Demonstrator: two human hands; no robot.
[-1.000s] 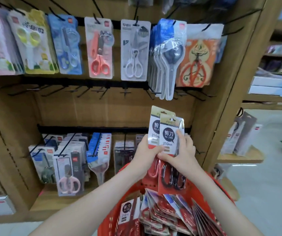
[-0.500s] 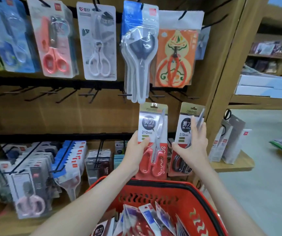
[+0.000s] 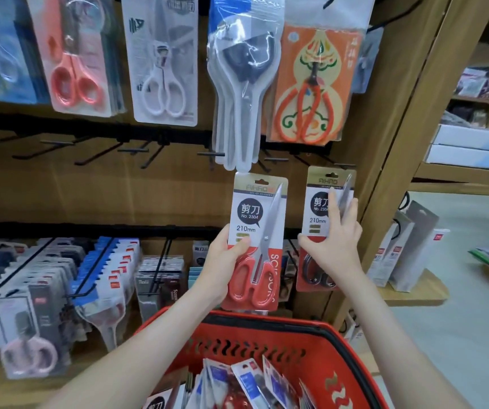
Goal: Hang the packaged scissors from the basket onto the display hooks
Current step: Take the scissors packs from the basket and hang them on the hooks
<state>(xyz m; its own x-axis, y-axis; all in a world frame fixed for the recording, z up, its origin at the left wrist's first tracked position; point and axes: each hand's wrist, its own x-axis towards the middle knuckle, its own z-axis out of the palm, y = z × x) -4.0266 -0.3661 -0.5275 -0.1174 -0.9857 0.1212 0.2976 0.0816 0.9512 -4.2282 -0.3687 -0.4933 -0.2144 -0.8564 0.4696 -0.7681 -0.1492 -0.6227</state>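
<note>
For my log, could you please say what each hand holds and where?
Left hand grips red-handled scissors pack at its left edge; right hand presses flat on black-handled scissors pack.

On the red-and-white card pack of red-handled scissors (image 3: 255,202) I read "AIHAO", "OFFICE SCISSORS", "剪刀", "No. 2304" and "210mm", with "SCISSORS" running down its red lower part, partly covered. The matching card pack of black-handled scissors (image 3: 315,214) shows "AIHAO", "剪刀", "210mm" and "No. 230", the last digit behind the right hand (image 3: 337,246). The small line under that logo looks like "OFFICE SCISSORS", but it is too blurred for me to be sure.
</note>
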